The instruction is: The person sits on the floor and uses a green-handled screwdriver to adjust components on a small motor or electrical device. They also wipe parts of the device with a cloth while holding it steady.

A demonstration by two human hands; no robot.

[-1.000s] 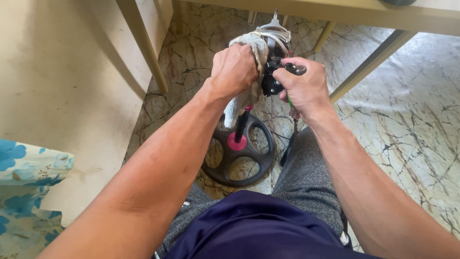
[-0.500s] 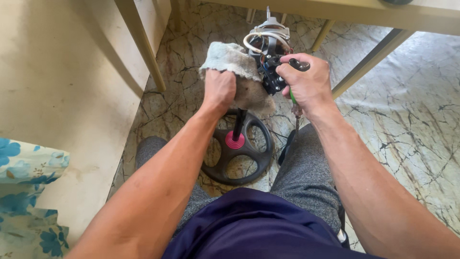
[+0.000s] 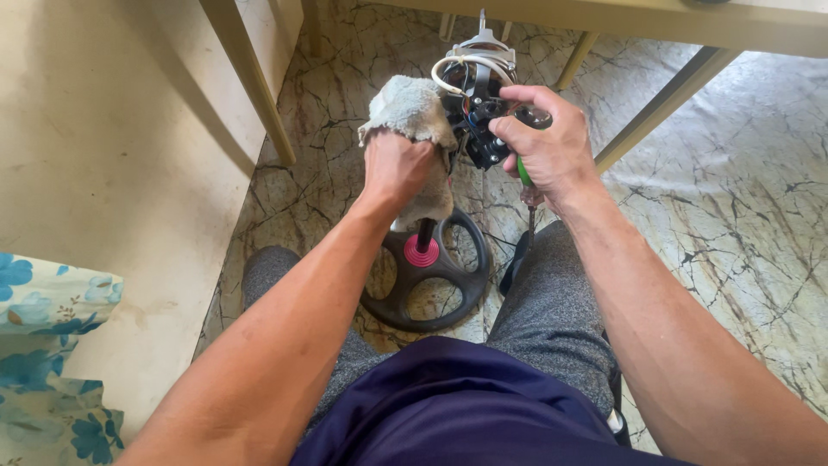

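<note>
Head view: the left hand (image 3: 397, 168) grips a grey cloth (image 3: 410, 108), pressing it against the side of an exposed fan motor (image 3: 474, 103) with white and dark wiring. The right hand (image 3: 543, 142) is closed on the motor's other side, with a green-handled screwdriver (image 3: 526, 185) held under the palm, shaft pointing down. Below, the stand's round black base (image 3: 431, 285) rests on the marbled floor (image 3: 733, 198) between the person's knees.
</note>
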